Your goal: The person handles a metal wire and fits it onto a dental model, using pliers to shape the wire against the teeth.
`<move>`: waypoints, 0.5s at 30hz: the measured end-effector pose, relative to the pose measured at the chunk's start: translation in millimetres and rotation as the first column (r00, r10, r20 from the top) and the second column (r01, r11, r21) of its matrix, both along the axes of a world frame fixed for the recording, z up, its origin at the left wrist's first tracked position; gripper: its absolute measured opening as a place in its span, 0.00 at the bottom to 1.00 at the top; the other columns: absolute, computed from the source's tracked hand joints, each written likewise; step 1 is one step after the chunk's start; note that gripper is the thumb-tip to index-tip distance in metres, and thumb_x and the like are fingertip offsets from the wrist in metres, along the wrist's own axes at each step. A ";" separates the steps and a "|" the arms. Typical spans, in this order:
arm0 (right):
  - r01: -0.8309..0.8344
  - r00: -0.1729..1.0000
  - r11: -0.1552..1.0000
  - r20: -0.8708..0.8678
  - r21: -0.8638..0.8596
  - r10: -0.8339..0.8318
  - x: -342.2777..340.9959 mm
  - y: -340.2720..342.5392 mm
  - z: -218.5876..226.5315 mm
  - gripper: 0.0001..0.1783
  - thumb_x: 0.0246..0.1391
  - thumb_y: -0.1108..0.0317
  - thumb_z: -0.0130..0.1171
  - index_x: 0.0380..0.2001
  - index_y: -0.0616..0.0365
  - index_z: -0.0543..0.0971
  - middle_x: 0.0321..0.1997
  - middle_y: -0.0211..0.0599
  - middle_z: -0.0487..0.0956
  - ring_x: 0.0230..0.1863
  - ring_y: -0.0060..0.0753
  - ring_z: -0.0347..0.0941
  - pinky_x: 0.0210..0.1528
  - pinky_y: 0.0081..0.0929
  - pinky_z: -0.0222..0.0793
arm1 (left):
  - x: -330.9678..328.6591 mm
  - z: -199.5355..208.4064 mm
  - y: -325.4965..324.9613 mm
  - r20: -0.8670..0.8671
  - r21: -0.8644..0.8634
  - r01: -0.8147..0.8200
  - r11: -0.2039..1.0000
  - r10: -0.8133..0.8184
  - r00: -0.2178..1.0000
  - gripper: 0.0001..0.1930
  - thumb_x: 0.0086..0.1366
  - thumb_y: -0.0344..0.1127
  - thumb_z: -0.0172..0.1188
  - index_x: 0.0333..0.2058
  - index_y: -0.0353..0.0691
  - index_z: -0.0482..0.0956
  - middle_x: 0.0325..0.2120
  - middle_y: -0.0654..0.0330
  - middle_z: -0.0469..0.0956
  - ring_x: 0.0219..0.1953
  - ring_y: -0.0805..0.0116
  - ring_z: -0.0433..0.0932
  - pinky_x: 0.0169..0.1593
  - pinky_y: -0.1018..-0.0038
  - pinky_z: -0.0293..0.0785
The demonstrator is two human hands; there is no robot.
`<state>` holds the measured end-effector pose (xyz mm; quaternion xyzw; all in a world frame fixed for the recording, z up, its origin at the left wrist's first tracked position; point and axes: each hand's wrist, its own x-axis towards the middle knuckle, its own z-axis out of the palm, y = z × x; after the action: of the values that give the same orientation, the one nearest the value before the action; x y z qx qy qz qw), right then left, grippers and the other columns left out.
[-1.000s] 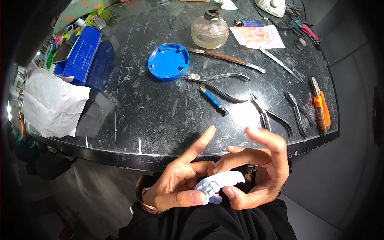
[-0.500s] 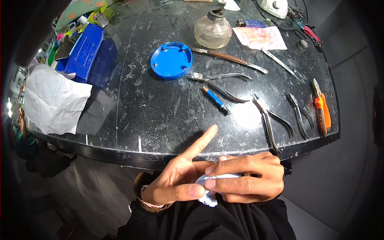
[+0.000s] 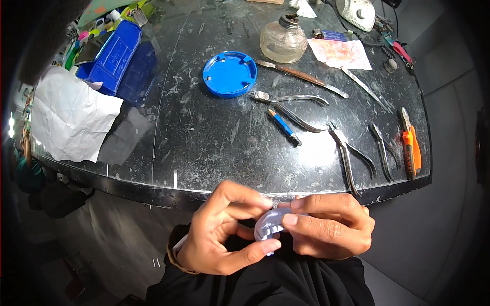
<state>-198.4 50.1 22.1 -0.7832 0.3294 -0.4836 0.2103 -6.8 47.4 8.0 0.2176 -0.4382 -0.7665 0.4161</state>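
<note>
Between my two hands, just off the table's near edge, is a pale lavender dental cast (image 3: 269, 224) with a curved, tooth-lined rim. My left hand (image 3: 219, 229) has its thumb against the cast's lower end, while its curled index finger meets the far side. There, a small shiny bit shows by the fingertip, too small to name. My right hand (image 3: 334, 227) grips the cast's right side between thumb and fingers, which hide that part. Beyond the hands lie a short blue pencil (image 3: 285, 127) and slim metal pliers (image 3: 347, 155).
Across the black table (image 3: 204, 137) lie larger pliers (image 3: 293, 104), small pliers (image 3: 383, 150), orange-handled pliers (image 3: 410, 145), a wooden-handled knife (image 3: 303, 77) and a blue round lid (image 3: 229, 75). Farther back stands a glass spirit burner (image 3: 284, 41). Crumpled white paper (image 3: 74, 115) and a blue bin (image 3: 115, 61) are left.
My left index finger, stretched out before, has curled in to the cast. The cast has turned so its toothed rim shows more. The view has shifted slightly.
</note>
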 end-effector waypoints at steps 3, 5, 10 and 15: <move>0.060 0.996 0.998 0.068 -0.013 -0.059 4.5 1.6 -1.8 0.18 0.33 0.78 0.66 0.34 0.63 0.80 0.36 0.41 0.76 0.29 0.29 0.78 0.29 0.19 0.78 | 1.7 2.8 8.3 0.157 -0.267 -0.151 0.952 0.197 0.968 0.18 0.53 0.20 0.61 0.39 0.31 0.63 0.33 0.46 0.76 0.34 0.69 0.79 0.34 0.79 0.78; 0.059 0.995 0.998 0.083 -0.010 -0.058 5.8 0.8 1.2 0.17 0.32 0.79 0.66 0.33 0.63 0.81 0.34 0.41 0.76 0.28 0.28 0.78 0.27 0.18 0.77 | -2.4 -1.3 5.7 0.100 -0.438 -0.221 0.871 0.292 0.951 0.16 0.51 0.20 0.63 0.37 0.31 0.67 0.31 0.43 0.77 0.32 0.64 0.80 0.32 0.78 0.77; 0.032 0.998 0.999 0.061 0.024 -0.033 3.1 4.1 2.4 0.20 0.26 0.80 0.68 0.31 0.61 0.81 0.32 0.44 0.73 0.31 0.31 0.76 0.32 0.18 0.77 | -5.7 -5.7 5.9 0.007 -0.464 -0.286 0.838 0.326 0.945 0.14 0.49 0.19 0.64 0.35 0.32 0.70 0.30 0.42 0.78 0.31 0.60 0.81 0.30 0.78 0.76; 0.000 0.998 0.998 0.066 0.066 -0.005 2.4 5.3 5.6 0.18 0.30 0.78 0.69 0.32 0.62 0.80 0.33 0.45 0.73 0.33 0.31 0.77 0.35 0.20 0.78 | -3.8 -5.7 6.7 -0.031 -0.362 -0.287 0.887 0.296 0.955 0.14 0.47 0.17 0.64 0.34 0.30 0.72 0.29 0.41 0.78 0.30 0.61 0.81 0.31 0.78 0.77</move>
<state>-196.0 55.3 27.7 -0.7589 0.3389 -0.4985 0.2463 -10.6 54.1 2.3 0.2101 -0.5397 -0.5982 0.5538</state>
